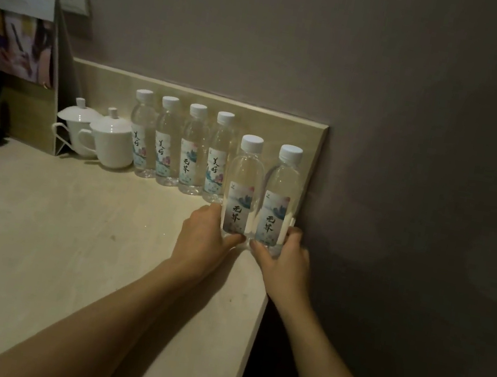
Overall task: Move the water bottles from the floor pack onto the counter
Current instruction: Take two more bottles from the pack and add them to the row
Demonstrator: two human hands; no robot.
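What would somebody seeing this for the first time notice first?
The eye lands on two water bottles near the counter's right end: the left hand grips the left bottle and the right hand grips the right bottle, side by side and upright. Behind them, a row of four bottles lines the backsplash. Left of that row sit two lidded white cups.

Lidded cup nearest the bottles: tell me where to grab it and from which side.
Take the lidded cup by its handle, coming from the left front. The handle juts out that way, while a water bottle stands close on its right and the backsplash behind.
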